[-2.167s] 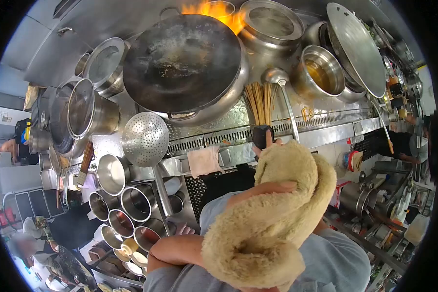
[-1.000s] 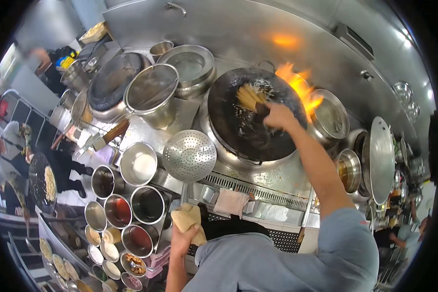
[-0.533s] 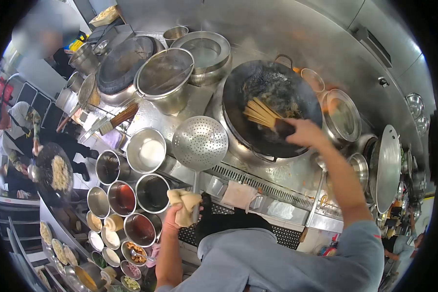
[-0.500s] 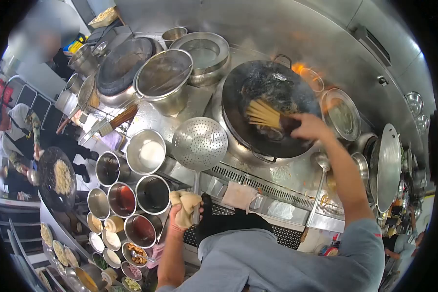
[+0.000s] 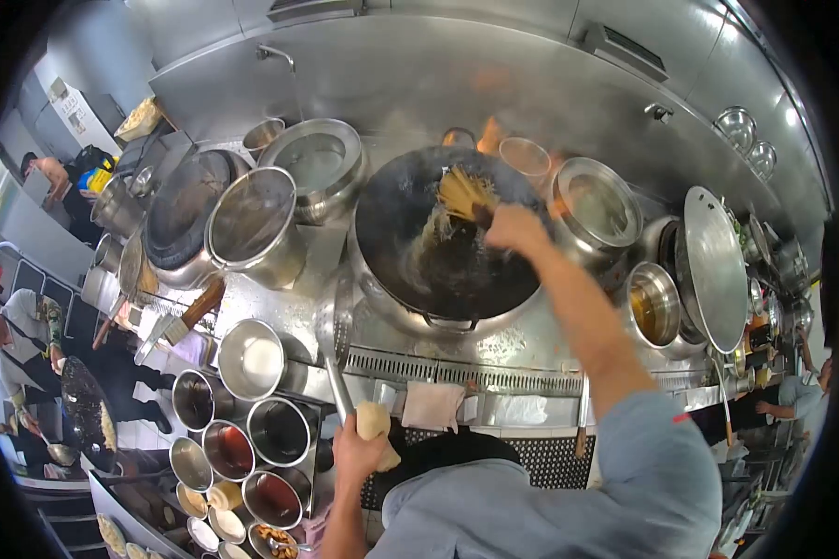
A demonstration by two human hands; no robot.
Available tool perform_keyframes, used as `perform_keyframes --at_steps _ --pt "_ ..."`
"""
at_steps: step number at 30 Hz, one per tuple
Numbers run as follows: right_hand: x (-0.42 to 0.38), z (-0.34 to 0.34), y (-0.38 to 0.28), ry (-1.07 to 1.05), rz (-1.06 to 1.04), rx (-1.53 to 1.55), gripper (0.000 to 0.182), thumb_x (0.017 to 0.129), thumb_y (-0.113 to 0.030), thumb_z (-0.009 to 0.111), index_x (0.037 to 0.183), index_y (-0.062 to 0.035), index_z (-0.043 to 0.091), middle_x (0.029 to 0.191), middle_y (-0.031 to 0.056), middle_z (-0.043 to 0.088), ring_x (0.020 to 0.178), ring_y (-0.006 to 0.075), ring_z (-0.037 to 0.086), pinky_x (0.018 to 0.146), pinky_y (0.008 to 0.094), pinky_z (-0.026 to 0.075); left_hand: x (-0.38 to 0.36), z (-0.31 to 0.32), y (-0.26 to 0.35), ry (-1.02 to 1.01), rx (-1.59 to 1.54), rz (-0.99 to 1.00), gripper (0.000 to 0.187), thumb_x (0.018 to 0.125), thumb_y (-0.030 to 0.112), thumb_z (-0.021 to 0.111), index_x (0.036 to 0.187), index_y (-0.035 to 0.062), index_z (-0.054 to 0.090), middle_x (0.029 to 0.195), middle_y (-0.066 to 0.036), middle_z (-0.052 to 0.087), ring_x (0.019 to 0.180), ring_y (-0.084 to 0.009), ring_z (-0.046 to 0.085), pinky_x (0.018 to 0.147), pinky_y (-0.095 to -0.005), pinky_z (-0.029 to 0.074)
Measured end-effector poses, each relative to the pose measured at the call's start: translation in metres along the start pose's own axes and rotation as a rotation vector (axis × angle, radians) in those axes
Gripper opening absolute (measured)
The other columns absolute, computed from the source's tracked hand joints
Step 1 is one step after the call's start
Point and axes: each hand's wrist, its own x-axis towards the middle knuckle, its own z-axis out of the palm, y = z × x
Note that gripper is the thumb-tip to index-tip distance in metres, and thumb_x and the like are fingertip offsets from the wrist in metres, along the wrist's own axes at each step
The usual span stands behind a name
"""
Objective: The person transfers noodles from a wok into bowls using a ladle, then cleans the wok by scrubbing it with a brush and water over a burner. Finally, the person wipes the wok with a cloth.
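My right hand (image 5: 515, 230) is closed on the dark grip of a bamboo wok brush (image 5: 463, 193). The bristles touch the inside of the big black wok (image 5: 391, 247), toward its far side, where wet streaks and steam show. Lower down, my left hand (image 5: 354, 456) grips the handle of a perforated skimmer (image 5: 334, 326) together with a folded beige cloth (image 5: 374, 422). The skimmer's round head is tilted nearly edge-on, left of the wok.
Flames (image 5: 491, 136) rise behind the wok. A strainer pot (image 5: 252, 219) stands left, a lidded pot (image 5: 597, 203) right. Metal sauce pots (image 5: 228, 449) crowd the lower left. A large metal pan (image 5: 715, 270) leans at right. Co-workers stand at far left, one with another wok (image 5: 86, 410).
The brush and my right hand have moved to the wok's far side. My left hand has turned the skimmer from face-on to nearly edge-on. The camera view has shifted.
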Motion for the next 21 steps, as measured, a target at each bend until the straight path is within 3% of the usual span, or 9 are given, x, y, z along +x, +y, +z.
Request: perform_keyframes --at_steps 2,5,8,10,13,17,18,20,21 --pt "-0.045 0.036 -0.026 0.017 -0.092 0.018 0.060 0.069 -0.020 0.065 0.127 -0.0107 0.062 0.108 0.0250 0.069 0.104 0.0407 0.067 0.088 0.0482 0.054 -0.009 0.009 -0.022 0.054 -0.169 0.050 0.056 0.070 0.024 0.075 0.120 0.0043 0.059 0.104 -0.021 0.065 0.093 -0.0403 0.065 0.083 -0.0452 0.052" --pt "-0.049 0.018 -0.034 -0.094 -0.180 0.137 0.066 0.072 -0.026 0.063 0.137 -0.0149 0.054 0.111 0.0237 0.068 0.105 0.0400 0.066 0.089 0.0471 0.053 -0.010 0.022 -0.030 0.076 -0.637 0.058 0.050 0.074 0.015 0.071 0.120 -0.0001 0.058 0.101 -0.013 0.068 0.091 -0.0282 0.067 0.079 -0.0367 0.054" --pt "0.002 0.049 -0.041 0.098 0.079 0.529 0.070 0.073 -0.031 0.063 0.141 -0.0210 0.051 0.112 0.0226 0.069 0.104 0.0414 0.065 0.088 0.0468 0.053 -0.018 0.014 -0.043 -0.091 -1.121 -0.146 0.051 0.074 0.013 0.070 0.121 -0.0023 0.056 0.101 -0.013 0.067 0.087 -0.0269 0.067 0.073 -0.0371 0.056" --pt "-0.023 0.068 -0.058 -0.070 0.094 0.636 0.078 0.072 -0.034 0.066 0.147 -0.0251 0.045 0.113 0.0241 0.068 0.106 0.0419 0.065 0.092 0.0466 0.052 -0.014 0.021 -0.053 -0.144 -1.287 -0.161 0.055 0.075 0.019 0.068 0.123 -0.0026 0.054 0.100 -0.014 0.066 0.083 -0.0271 0.067 0.070 -0.0374 0.056" --pt "-0.049 0.072 -0.048 -0.027 -0.183 0.473 0.074 0.072 -0.037 0.069 0.143 -0.0251 0.051 0.124 0.0251 0.064 0.117 0.0393 0.061 0.103 0.0429 0.047 -0.009 0.034 -0.095 -0.312 -1.505 -0.187 0.061 0.075 0.030 0.067 0.125 -0.0025 0.052 0.098 -0.017 0.064 0.078 -0.0281 0.066 0.065 -0.0368 0.056" --pt "-0.002 0.070 -0.047 0.041 0.116 0.797 0.078 0.075 -0.035 0.071 0.147 -0.0205 0.045 0.117 0.0239 0.067 0.104 0.0421 0.066 0.090 0.0432 0.054 0.003 0.032 -0.107 -0.570 -1.652 -0.188 0.059 0.077 0.033 0.067 0.121 -0.0039 0.053 0.094 -0.018 0.065 0.077 -0.0283 0.065 0.063 -0.0382 0.055" --pt "-0.012 0.076 -0.058 -0.001 0.116 0.937 0.077 0.076 -0.033 0.071 0.147 -0.0197 0.044 0.118 0.0240 0.067 0.105 0.0426 0.066 0.090 0.0430 0.054 0.008 0.032 -0.110 -0.508 -1.553 -0.240 0.058 0.078 0.033 0.067 0.121 -0.0038 0.054 0.094 -0.018 0.065 0.077 -0.0284 0.065 0.064 -0.0390 0.055" --pt "-0.033 0.093 -0.067 0.008 -0.166 0.587 0.078 0.075 -0.036 0.071 0.147 -0.0206 0.045 0.125 0.0239 0.063 0.115 0.0414 0.061 0.099 0.0427 0.049 0.011 0.028 -0.123 -0.377 -1.345 -0.343 0.056 0.079 0.033 0.066 0.120 -0.0035 0.055 0.095 -0.017 0.066 0.077 -0.0287 0.065 0.066 -0.0405 0.054" --pt "-0.027 0.089 -0.050 -0.020 -0.157 0.611 0.080 0.074 -0.039 0.072 0.147 -0.0180 0.046 0.131 0.0233 0.060 0.124 0.0383 0.057 0.106 0.0426 0.043 0.012 0.022 -0.119 -0.397 -1.298 -0.347 0.053 0.079 0.029 0.068 0.121 -0.0018 0.056 0.099 -0.016 0.067 0.080 -0.0267 0.065 0.072 -0.0396 0.053"
